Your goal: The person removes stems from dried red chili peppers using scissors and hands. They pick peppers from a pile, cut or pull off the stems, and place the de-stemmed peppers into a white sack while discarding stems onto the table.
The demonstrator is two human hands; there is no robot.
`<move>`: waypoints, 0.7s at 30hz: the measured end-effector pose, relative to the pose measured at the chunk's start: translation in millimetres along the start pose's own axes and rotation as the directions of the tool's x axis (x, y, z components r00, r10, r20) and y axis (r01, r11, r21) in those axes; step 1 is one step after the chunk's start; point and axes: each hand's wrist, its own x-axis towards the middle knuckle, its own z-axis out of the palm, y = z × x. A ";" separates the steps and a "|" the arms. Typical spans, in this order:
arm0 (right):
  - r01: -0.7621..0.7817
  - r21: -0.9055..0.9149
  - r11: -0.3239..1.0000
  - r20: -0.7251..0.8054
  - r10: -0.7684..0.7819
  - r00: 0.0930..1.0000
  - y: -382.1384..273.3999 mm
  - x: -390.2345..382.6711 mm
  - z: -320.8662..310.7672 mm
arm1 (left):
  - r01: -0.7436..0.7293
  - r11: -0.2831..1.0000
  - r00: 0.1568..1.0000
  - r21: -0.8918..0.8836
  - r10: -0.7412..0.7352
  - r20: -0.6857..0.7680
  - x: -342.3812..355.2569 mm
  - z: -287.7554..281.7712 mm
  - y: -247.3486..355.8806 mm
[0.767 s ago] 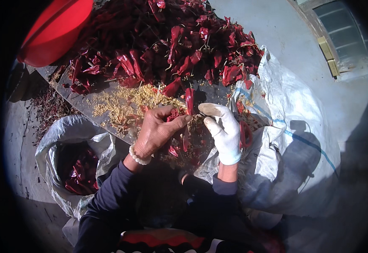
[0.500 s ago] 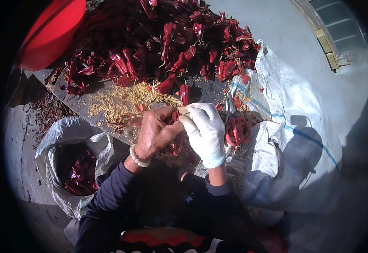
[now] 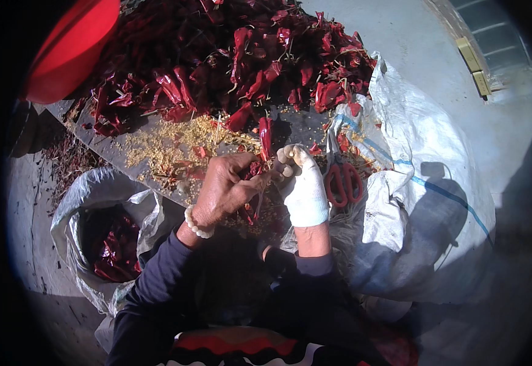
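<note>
My left hand point(image 3: 229, 183), bare with a pale bead bracelet point(image 3: 197, 222) at the wrist, is closed around wrinkled dark red dried peppers point(image 3: 252, 170). Close beside its fingertips is my right hand point(image 3: 302, 183) in a white glove with soiled fingertips. Its fingers are curled inward, and what they hold, if anything, is hidden. Just beyond both hands a glossy red dried pepper point(image 3: 266, 138) points away from me. Pale yellow seeds point(image 3: 180, 143) are scattered over the grey work surface point(image 3: 110, 141) in front of the hands.
A large heap of dried red peppers point(image 3: 217, 67) covers the far side. Red-handled scissors point(image 3: 344, 184) lie right of my glove, beside a big white sack point(image 3: 442, 158). At left an open white sack point(image 3: 71, 213) holds dark red peppers. A red plastic container point(image 3: 71, 55) stands far left.
My right hand has drawn slightly right and turned, so its curled, soiled fingertips now show. The left hand keeps its hold and has barely moved.
</note>
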 end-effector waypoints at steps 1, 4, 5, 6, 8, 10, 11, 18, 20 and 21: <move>0.117 -0.061 0.991 -0.067 -0.121 0.990 -5.4 0.4 -0.6 | 0.003 0.999 1.000 0.050 -0.002 -0.019 1.0 -4.9 -2.1; 0.355 -0.295 0.887 0.353 -0.245 0.903 -29.6 1.1 -24.4 | 0.157 0.954 0.978 -0.255 -0.186 -0.094 5.7 -24.6 -0.1; 0.378 -0.298 0.876 0.491 -0.199 0.848 -35.6 0.2 -22.7 | 0.215 0.885 0.959 -0.412 -0.272 -0.083 6.3 -30.8 6.3; 0.412 -0.463 0.785 0.443 -0.198 0.874 -39.2 -0.1 -20.3 | 0.275 0.845 0.949 -0.458 -0.316 -0.014 6.8 -41.3 1.1; 0.415 -0.754 0.510 0.214 -0.406 0.888 -23.6 11.0 -12.6 | 0.289 0.857 0.941 -0.426 -0.336 -0.037 5.6 -47.4 3.6; 0.385 -0.907 0.171 0.231 -0.564 0.793 -7.5 30.4 -1.8 | 0.256 0.889 0.947 -0.380 -0.310 -0.088 6.4 -41.4 2.1; 0.321 -0.943 0.092 0.230 -0.516 0.825 2.7 36.7 -1.9 | 0.251 0.909 0.945 -0.333 -0.305 -0.120 6.2 -38.2 4.1; 0.229 -0.941 -0.249 0.331 -0.533 0.779 30.9 61.1 -11.3 | 0.273 0.909 0.952 -0.315 -0.301 -0.045 7.6 -27.9 -2.3; 0.379 -0.923 -0.064 0.334 -0.619 0.710 24.6 58.5 -19.1 | 0.311 0.888 0.942 -0.340 -0.334 -0.012 7.8 -28.0 5.6; 0.331 -0.941 0.076 0.229 -0.576 0.784 20.5 51.8 -8.8 | 0.314 0.881 0.941 -0.354 -0.339 -0.008 5.9 -29.1 4.3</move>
